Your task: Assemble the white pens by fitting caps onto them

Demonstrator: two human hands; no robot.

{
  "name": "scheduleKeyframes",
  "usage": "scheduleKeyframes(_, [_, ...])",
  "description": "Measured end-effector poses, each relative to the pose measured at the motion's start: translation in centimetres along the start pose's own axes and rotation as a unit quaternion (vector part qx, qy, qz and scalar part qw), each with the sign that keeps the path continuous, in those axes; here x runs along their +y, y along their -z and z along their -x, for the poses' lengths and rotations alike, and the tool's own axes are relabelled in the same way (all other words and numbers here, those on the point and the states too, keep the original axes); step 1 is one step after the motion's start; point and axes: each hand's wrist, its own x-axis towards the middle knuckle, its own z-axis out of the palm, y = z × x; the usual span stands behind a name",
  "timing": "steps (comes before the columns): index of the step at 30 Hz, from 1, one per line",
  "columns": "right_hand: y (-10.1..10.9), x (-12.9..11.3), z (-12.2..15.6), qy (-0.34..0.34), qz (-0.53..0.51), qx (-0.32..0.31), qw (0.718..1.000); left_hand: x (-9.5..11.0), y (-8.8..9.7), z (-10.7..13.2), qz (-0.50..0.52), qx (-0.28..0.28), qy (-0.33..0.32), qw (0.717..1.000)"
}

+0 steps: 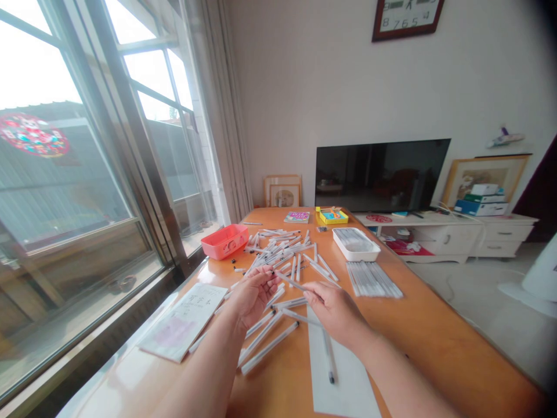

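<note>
In front of me, my right hand (333, 307) is closed round a slim translucent pen (290, 281), which points up and to the left. At the pen's far end my left hand (255, 293) pinches a small black pen cap (272, 272). Whether cap and pen are joined is too small to tell. Below my right hand, a black-tipped pen (329, 360) lies on a sheet of white paper (348, 386). Several clear pens (270, 348) are scattered under and beside my left hand, some with black ends. A larger loose heap of pens (278, 249) lies beyond my hands.
A red basket (225, 242) stands at the table's left edge. On the right are a white tray (354, 247) and a neat row of pens (374, 280). A paper booklet (185, 322) lies left. Farther back are a yellow box (333, 217) and a colourful book (297, 217).
</note>
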Motion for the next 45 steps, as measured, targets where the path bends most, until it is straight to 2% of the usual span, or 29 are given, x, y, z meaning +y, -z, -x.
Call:
scheduleKeyframes(12, [0.2, -0.2, 0.0, -0.003, 0.01, 0.004, 1.0, -0.2, -0.4, 0.3, -0.063, -0.003, -0.038, 0.997])
scheduleKeyframes(19, [0.2, -0.2, 0.0, -0.006, 0.023, 0.002, 1.0, -0.1, -0.9, 0.6, -0.104, 0.019, -0.069, 0.992])
scheduleKeyframes(30, [0.4, -0.6, 0.0, -0.003, 0.018, -0.002, 1.0, -0.1, -0.6, 0.5, -0.133, 0.009, -0.072, 0.988])
scheduleKeyframes(38, [0.4, -0.4, 0.0, -0.003, 0.017, 0.006, 1.0, -0.1, -0.9, 0.7, -0.139, 0.008, -0.07, 0.988])
scheduleKeyframes(45, [0.0, -0.4, -0.1, -0.008, 0.015, 0.011, 1.0, 0.0, -1.1, 0.7, -0.086, 0.028, -0.073, 0.993])
